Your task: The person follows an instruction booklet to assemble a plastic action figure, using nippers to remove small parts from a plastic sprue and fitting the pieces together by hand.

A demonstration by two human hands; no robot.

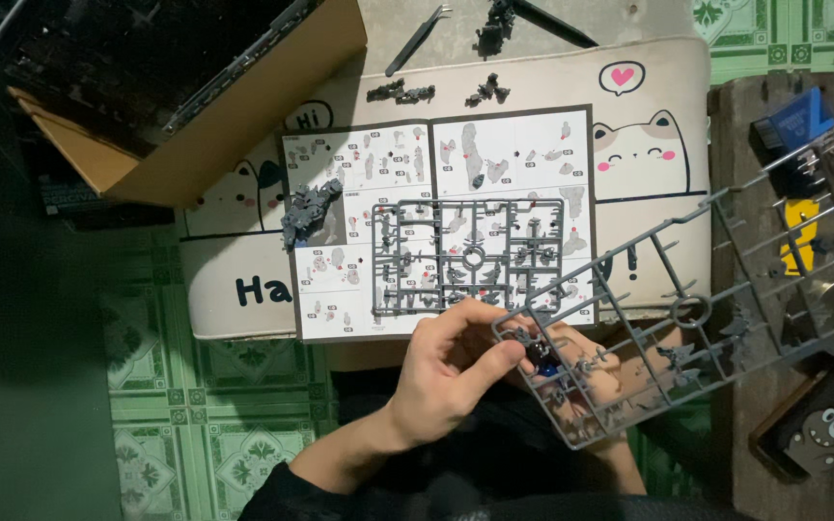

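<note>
I see a cream cartoon-cat mat [649, 87] covering the counter over green patterned floor tiles [214, 425], an open instruction booklet [340, 318] lying on it. My left hand [451, 362] pinches a grey plastic parts frame [687, 309]; the right hand [600, 386] beneath it is hidden, its grip unclear.

- You have a single view, from the camera worn on your head; it looks almost straight down over your lap and a low table [668, 87] with a cat-printed top
- The table's far edge lies at the top of the frame; your forearms enter from the bottom edge, so the lens faces down and slightly forward
- It sits near; your left hand [446, 367] and right hand [586, 371] fill the lower middle, with the open instruction sheet [359, 164] just above them
- Green tiled floor [214, 425] shows lower left; a wooden surface [736, 135] runs down the right edge
- No second view shares any part of this scene
</note>
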